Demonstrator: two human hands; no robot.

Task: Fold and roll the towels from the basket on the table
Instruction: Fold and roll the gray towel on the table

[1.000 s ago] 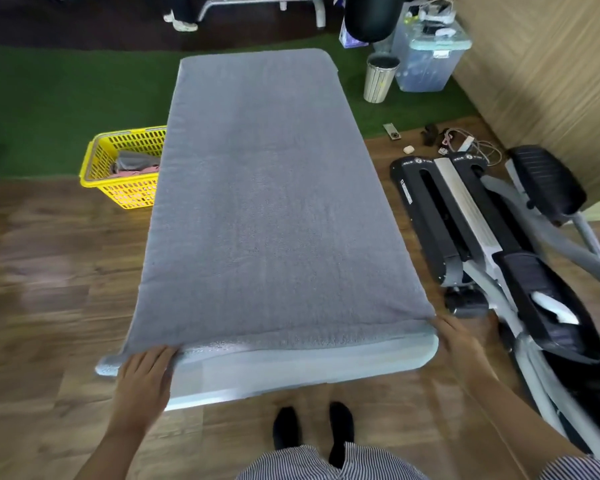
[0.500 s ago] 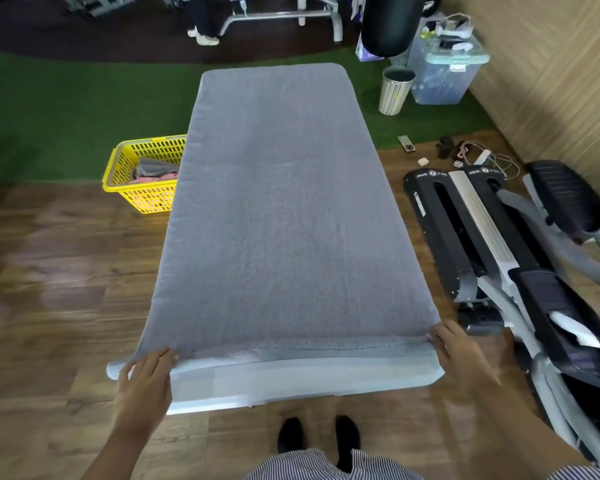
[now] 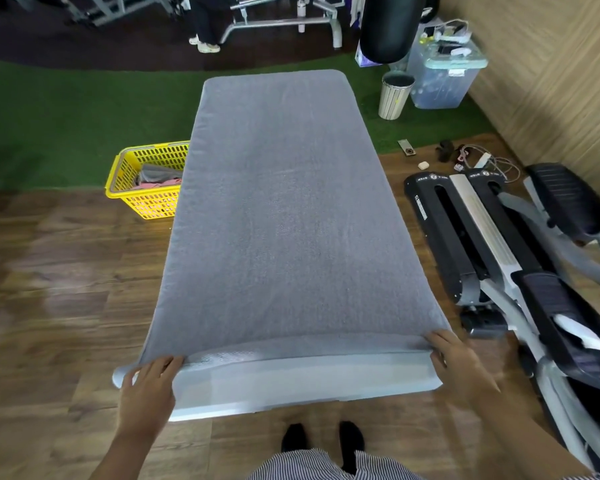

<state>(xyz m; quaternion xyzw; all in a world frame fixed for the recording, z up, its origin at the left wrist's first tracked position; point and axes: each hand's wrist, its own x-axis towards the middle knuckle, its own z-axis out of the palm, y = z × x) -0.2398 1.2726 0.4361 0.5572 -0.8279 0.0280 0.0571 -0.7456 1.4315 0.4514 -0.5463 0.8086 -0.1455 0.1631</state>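
Note:
A large grey towel (image 3: 284,220) lies spread flat over almost the whole white table (image 3: 291,386), only the table's near edge showing. Its near hem is turned up into a thin fold. My left hand (image 3: 149,386) pinches the towel's near left corner. My right hand (image 3: 454,362) grips the near right corner, fingers curled on the hem. A yellow basket (image 3: 125,174) stands on the floor to the left of the table, with grey and pink towels (image 3: 160,176) inside.
An elliptical trainer (image 3: 499,258) lies close along the table's right side. A bin (image 3: 395,95), a clear storage box (image 3: 444,77) and loose cables (image 3: 478,161) sit at the back right. A person's legs (image 3: 201,26) stand far behind. Wooden floor surrounds me.
The near hem of the towel has been drawn a little farther up the table and both hands shifted with it. The view tilted upward.

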